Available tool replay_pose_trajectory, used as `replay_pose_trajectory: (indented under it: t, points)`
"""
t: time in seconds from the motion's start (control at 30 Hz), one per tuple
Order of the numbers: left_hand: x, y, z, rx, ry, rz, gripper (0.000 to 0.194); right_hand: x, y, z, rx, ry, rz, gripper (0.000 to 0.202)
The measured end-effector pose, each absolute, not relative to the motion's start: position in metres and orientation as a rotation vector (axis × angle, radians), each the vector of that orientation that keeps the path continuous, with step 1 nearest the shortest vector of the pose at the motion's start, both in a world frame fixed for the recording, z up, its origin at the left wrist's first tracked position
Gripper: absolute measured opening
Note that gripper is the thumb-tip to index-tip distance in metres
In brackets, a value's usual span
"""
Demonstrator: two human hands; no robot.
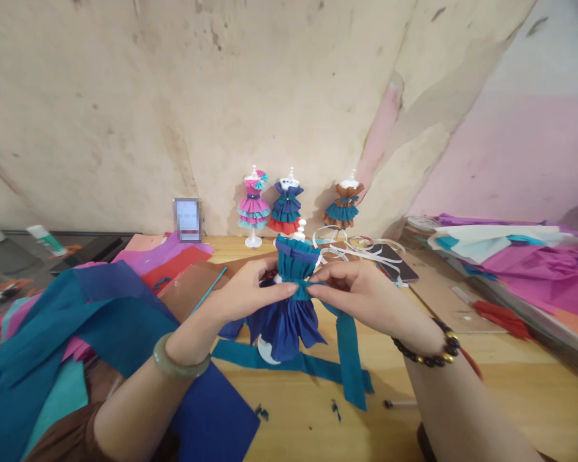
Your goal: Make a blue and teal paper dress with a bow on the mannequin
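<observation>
A small white mannequin stand (270, 350) wears a paper dress (289, 324) with a teal pleated top and a dark blue skirt. My left hand (255, 289) is closed at the left of its waist, the thumb pressed on a teal paper strip (351, 359). From the other side my right hand (351, 292) pinches the same strip at the waist, and the strip's long end hangs down to the table. Another teal strip (313, 364) lies flat beneath the stand's base.
Three dressed mini mannequins (253, 205) stand by the wall. Crepe paper sheets (120, 321) pile up at left, with a dark blue sheet (216, 417) in front. White ribbon loops (361, 247) lie behind my right hand. A phone (187, 219) leans at the back; more paper (525, 256) lies right.
</observation>
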State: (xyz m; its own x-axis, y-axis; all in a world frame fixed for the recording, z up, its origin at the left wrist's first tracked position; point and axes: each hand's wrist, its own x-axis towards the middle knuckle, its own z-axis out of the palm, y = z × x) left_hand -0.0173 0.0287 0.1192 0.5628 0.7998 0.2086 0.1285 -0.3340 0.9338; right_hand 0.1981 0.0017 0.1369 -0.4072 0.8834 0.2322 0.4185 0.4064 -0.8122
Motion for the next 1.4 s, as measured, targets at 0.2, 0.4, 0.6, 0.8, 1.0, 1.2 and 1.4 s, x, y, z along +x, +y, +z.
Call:
replay_pose_trajectory:
  t: [0.2,0.4,0.6,0.8,1.0,1.2,1.4]
  points:
    - [-0.014,0.028,0.117,1.77,0.738,0.859,0.034,0.2,0.003,0.135,-1.119,-2.007,0.916,0.022]
    - [-0.012,0.028,0.114,1.747,0.75,0.898,0.032,0.198,0.0,0.136,-1.054,-2.001,0.98,0.025]
    - [-0.014,0.029,0.116,1.765,0.75,0.861,0.037,0.197,-0.002,0.137,-1.056,-1.973,0.954,0.022]
    - [-0.015,0.028,0.117,1.827,0.754,0.858,0.036,0.192,-0.003,0.138,-1.095,-1.949,0.924,0.02]
    - [-0.015,0.027,0.119,1.861,0.791,0.854,0.034,0.192,-0.001,0.135,-1.138,-1.917,0.902,0.021]
    - [-0.015,0.025,0.122,1.857,0.756,0.819,0.037,0.197,0.0,0.135,-1.135,-1.992,0.926,0.028]
    - [-0.014,0.025,0.121,1.843,0.766,0.825,0.033,0.204,0.0,0.136,-1.048,-2.101,1.0,0.021]
